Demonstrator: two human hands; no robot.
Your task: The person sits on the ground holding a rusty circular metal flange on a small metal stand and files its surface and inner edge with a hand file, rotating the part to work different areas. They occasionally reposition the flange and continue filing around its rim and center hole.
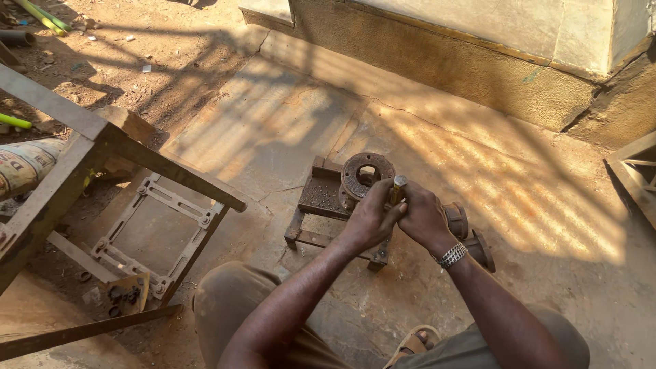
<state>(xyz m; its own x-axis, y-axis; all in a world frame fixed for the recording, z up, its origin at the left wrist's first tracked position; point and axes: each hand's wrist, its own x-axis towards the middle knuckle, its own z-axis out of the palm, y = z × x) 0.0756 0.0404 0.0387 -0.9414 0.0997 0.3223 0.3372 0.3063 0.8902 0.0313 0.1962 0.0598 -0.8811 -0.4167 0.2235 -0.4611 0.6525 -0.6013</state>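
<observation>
Grip closed: left hand (372, 220) and right hand (422, 215) hold brass-coloured rod (397, 189) upright, steadying it above rusty flanged pump casting (367, 176).

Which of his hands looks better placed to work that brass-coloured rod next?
Probably the left hand: its fingers wrap the rod just below the top. The right hand sits beside it, lower, over the rusty pump.

Strong, warm sunlight enters from the upper right and casts striped lattice shadows across the cracked concrete floor (273, 137) above and to both sides of the fingers (393, 212). Highlights fall on the knuckles and on the short brass-coloured metal rod (398, 188) rising between the fingers. Focus is sharp centrally. The lower forearms are shaded. The top-right wall is slightly overexposed.
</observation>
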